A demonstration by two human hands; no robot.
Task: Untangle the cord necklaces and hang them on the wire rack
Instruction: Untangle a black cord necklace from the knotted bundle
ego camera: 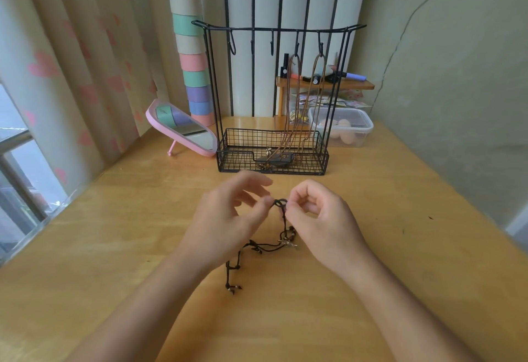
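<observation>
Both hands work a small loop at the top of a dark cord necklace [283,218]. The left hand [225,221] pinches one side of it between thumb and forefinger with the other fingers spread loose. The right hand [323,216] pinches the other side with its fingers [297,193] curled in. The rest of the cord trails down onto the table [400,247] between the wrists, with a small metal pendant and beaded ends.

Pulling the two sides apart would likely tighten the knot rather than free it. Lifting too soon could drag the beaded tails through the slack strands and snag them again.

Behind the hands stands the wire rack [285,29]. Two brown cord necklaces [297,90] hang from its right-hand hooks, their pendants resting in the basket base. The three hooks to the left are bare.

The table is pale varnished wood, set into a corner. A pink tilting mirror [183,127], a tall stack of pastel cups [191,47], a clear lidded box [357,121] and a small wooden shelf [354,85] with cosmetics stand along its back. A heart-print curtain [71,47] and a window are on the left.
</observation>
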